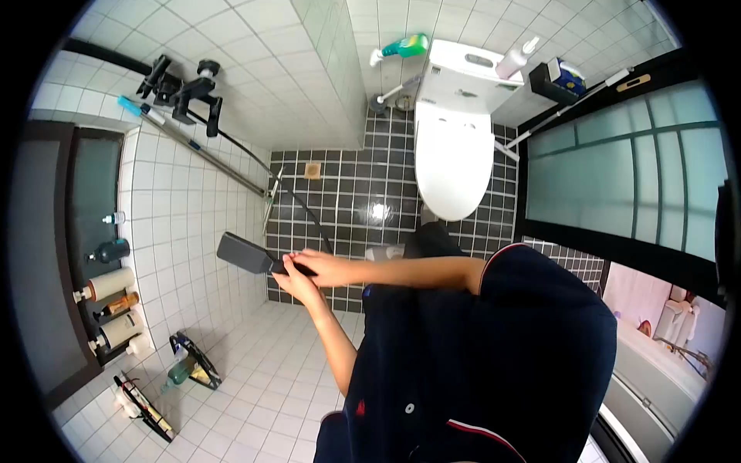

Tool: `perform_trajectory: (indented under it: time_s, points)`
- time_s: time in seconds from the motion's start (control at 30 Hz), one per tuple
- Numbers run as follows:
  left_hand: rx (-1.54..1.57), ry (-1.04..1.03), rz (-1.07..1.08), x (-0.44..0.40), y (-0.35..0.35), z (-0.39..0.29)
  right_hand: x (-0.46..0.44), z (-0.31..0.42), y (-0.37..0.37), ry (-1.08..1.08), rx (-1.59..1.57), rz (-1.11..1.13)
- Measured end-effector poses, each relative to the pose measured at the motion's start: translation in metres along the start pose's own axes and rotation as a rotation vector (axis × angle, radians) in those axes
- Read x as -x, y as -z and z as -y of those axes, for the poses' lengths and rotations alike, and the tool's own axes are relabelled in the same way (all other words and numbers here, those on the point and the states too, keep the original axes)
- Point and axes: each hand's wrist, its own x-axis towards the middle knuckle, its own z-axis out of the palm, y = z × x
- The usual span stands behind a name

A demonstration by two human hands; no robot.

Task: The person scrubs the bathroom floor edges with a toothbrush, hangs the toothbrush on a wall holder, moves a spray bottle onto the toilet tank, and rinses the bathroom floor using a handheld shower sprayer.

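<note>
Shower head (242, 253) | long axis ran from my grip away from the toilet (454, 162) | left hand (299, 285) and right hand (330, 270) closed round handle (273, 266), right nearer the toilet

from where i stood, bright light glared off the dark floor tiles (379, 211) and bleached the toilet lid (454, 166) towards two o'clock; straight lines bowed near the black rim.
</note>
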Motion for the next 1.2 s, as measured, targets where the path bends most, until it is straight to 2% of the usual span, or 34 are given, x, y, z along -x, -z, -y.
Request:
perform_trajectory:
  time_s: [0.03,0.07,0.13,0.17,0.2,0.27,0.33,0.37,0.43,0.47,0.5,0.6,0.67,0.7,0.8,0.83,0.9,0.93,1.0,1.13,1.2]
  points:
    - [-0.001,0.018,-0.055,0.004,-0.013,-0.005,0.002,-0.009,0.011,0.075,0.001,-0.032]
    - [-0.006,-0.013,-0.039,-0.007,0.003,-0.004,0.011,-0.018,0.021,-0.111,-0.074,-0.036]
    - [-0.006,-0.062,-0.046,-0.036,0.017,-0.004,0.025,-0.035,0.047,-0.235,-0.104,-0.088]
    - [0.003,-0.063,-0.074,-0.041,0.021,-0.004,0.038,-0.039,0.054,-0.191,-0.054,-0.128]
    - [0.003,-0.114,-0.039,-0.050,0.015,-0.010,0.056,-0.053,0.071,-0.252,0.046,-0.185]
    - [0.014,-0.113,-0.040,-0.061,0.018,-0.025,0.091,-0.080,0.106,-0.392,0.231,-0.285]
    - [0.042,-0.105,-0.051,-0.080,0.019,-0.024,0.130,-0.092,0.141,-0.626,0.200,-0.391]
    - [0.026,-0.116,-0.050,-0.086,0.021,-0.021,0.154,-0.124,0.155,-0.582,0.282,-0.448]
    - [-0.003,-0.121,-0.075,-0.105,0.036,-0.008,0.171,-0.130,0.180,-0.667,0.392,-0.542]
    - [-0.058,-0.135,-0.091,-0.107,0.040,-0.002,0.179,-0.146,0.194,-0.670,0.478,-0.521]
    - [-0.119,-0.105,-0.123,-0.112,0.046,0.021,0.178,-0.158,0.212,-0.771,0.508,-0.447]
    - [-0.205,-0.117,-0.162,-0.128,0.052,0.053,0.151,-0.209,0.231,-0.763,0.518,-0.376]
    - [-0.268,-0.088,-0.217,-0.141,0.054,0.091,0.120,-0.271,0.245,-0.892,0.563,-0.243]
    - [-0.314,-0.061,-0.250,-0.148,0.057,0.115,0.105,-0.304,0.249,-0.895,0.560,-0.228]
    - [-0.304,-0.055,-0.262,-0.168,0.060,0.195,0.055,-0.399,0.250,-0.893,0.774,0.038]
    - [-0.298,-0.059,-0.266,-0.177,0.057,0.222,0.040,-0.434,0.248,-0.894,0.771,0.058]
    - [-0.186,-0.026,-0.219,-0.193,0.055,0.280,0.024,-0.510,0.247,-0.729,1.093,0.333]
    - [-0.120,-0.007,-0.195,-0.203,0.053,0.314,0.017,-0.546,0.246,-0.721,1.097,0.362]
    - [-0.044,0.008,-0.110,-0.230,0.052,0.385,0.007,-0.611,0.241,-0.377,1.262,0.414]
    - [0.023,0.040,-0.045,-0.276,0.054,0.511,-0.020,-0.734,0.231,-0.318,1.449,0.557]
    - [0.024,0.039,-0.079,-0.287,0.051,0.535,-0.028,-0.789,0.234,-0.303,1.517,0.623]
